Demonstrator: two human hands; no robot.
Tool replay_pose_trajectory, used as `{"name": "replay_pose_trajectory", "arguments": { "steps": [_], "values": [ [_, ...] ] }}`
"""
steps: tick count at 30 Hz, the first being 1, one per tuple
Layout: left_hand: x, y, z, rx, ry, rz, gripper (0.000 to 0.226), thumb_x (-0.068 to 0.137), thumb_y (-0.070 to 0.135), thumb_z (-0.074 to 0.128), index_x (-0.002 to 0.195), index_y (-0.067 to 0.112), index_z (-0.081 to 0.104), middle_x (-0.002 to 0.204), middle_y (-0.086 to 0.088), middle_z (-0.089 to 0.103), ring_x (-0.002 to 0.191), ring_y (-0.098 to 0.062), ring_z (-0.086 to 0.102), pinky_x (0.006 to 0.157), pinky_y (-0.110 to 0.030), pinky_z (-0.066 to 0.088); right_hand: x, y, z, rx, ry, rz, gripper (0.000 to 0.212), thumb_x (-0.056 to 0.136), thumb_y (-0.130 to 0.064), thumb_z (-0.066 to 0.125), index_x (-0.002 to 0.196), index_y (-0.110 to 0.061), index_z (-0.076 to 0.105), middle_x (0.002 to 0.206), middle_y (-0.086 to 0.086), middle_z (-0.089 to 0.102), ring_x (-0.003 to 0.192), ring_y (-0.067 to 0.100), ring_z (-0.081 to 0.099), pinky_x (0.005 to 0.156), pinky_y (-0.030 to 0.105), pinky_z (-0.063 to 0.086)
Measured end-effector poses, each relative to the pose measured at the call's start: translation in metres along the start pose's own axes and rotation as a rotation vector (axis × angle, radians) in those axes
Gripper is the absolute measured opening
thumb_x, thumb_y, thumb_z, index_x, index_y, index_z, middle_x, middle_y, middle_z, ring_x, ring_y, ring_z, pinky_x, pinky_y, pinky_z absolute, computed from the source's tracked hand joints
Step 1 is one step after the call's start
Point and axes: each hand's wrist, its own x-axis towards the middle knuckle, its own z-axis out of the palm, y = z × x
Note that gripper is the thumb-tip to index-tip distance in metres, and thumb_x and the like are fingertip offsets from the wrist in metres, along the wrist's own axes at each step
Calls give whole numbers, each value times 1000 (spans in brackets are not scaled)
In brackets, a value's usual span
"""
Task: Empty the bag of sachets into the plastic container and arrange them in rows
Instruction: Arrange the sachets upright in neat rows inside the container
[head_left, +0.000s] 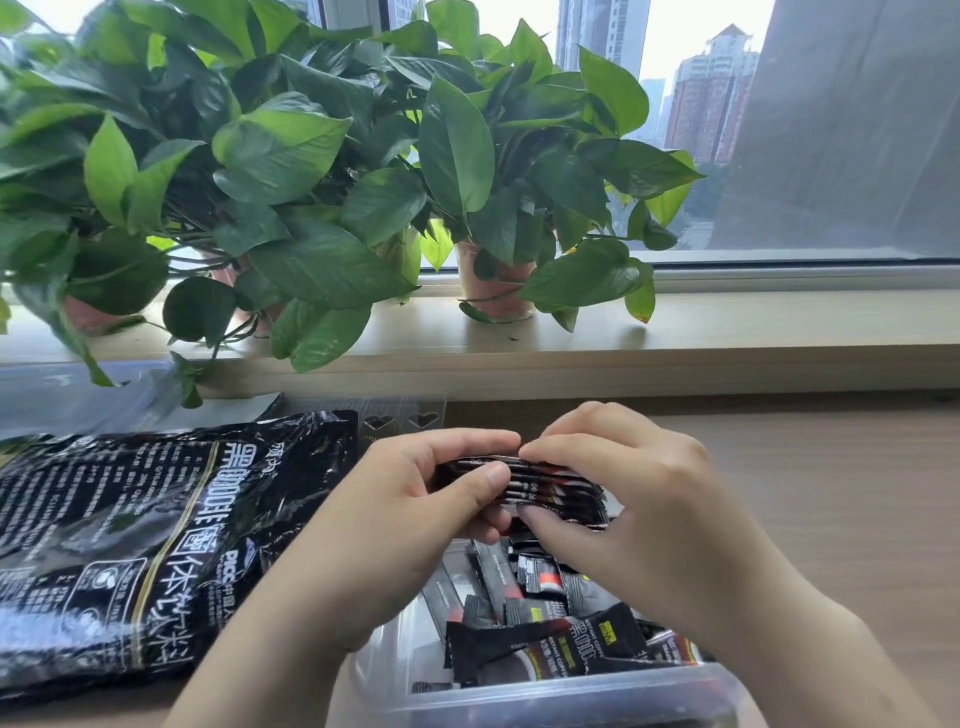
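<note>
A stack of black sachets (545, 488) is pinched between both hands above the clear plastic container (519, 699). My left hand (410, 499) grips the stack's left end with thumb on top. My right hand (639, 493) holds its right end, fingers curled over it. Several loose black sachets (550, 618) lie jumbled inside the container below. The black glossy bag (145, 540) lies flat on the table to the left of my hands, printed side up.
Potted green plants (291, 171) stand along the wooden windowsill (753, 332) behind the table. A clear lid with heart cut-outs (395, 415) lies behind the bag. Bare wooden tabletop (831, 519) extends to the right.
</note>
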Motion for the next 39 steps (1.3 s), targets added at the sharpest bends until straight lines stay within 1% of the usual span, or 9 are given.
{"name": "replay_pose_trajectory", "arguments": {
  "steps": [14,18,21,23,27,31,35,37,39],
  "values": [
    [-1,-3,-2,166,-17,109,23,88,41,69,110,34,72,79,-1,73,69,-22,74,64,-34,60,0,3,-1,17,11,8,17,69,-11,78,86,-8,78,84,-1,70,77,11,65,72,13,50],
    [-3,1,-7,224,92,144,38,77,48,66,111,31,69,87,3,74,63,-16,71,55,-26,58,-1,5,-3,30,12,28,16,68,-11,81,84,-9,78,83,-3,70,74,9,64,71,14,50],
    [-8,0,-26,416,263,323,28,85,52,73,107,34,71,88,5,72,63,-12,65,54,-27,54,-3,7,-6,34,-18,56,17,67,-10,84,83,-11,78,82,-4,71,73,8,64,70,17,51],
    [-13,1,-44,593,247,415,32,81,49,68,110,34,71,94,7,69,72,-13,64,61,-31,56,-3,8,-9,36,-52,91,18,67,-9,87,82,-13,78,81,-7,70,71,6,63,69,20,51],
    [-25,4,-67,832,54,402,40,77,53,71,114,36,70,128,17,63,122,-8,60,97,-28,49,-2,9,-14,64,-116,175,17,67,-9,86,79,-17,77,74,-12,68,69,8,61,65,19,48],
    [-31,11,-73,849,-163,181,76,56,69,84,126,50,63,152,31,40,140,10,36,110,-20,37,0,6,-17,83,-174,278,10,69,-21,81,76,-24,76,71,-15,68,72,9,64,66,22,49],
    [-24,-2,-76,514,-280,-76,55,93,18,65,140,38,46,166,10,19,152,-4,11,114,-19,15,2,-1,-17,89,-206,359,11,66,-23,83,75,-26,75,66,-14,69,74,4,65,67,19,49],
    [-10,-23,-76,390,-156,-67,58,98,16,56,151,27,37,167,10,12,154,-9,5,116,-26,14,2,-5,-17,87,-220,410,10,65,-25,82,71,-26,75,64,-14,70,69,2,66,64,16,49],
    [-7,-28,-78,562,-234,-36,51,98,24,57,147,27,45,167,11,13,152,-8,14,113,-28,23,4,-10,-18,92,-245,456,9,66,-26,82,66,-26,73,64,-17,70,60,2,65,55,13,47]
  ]
}}
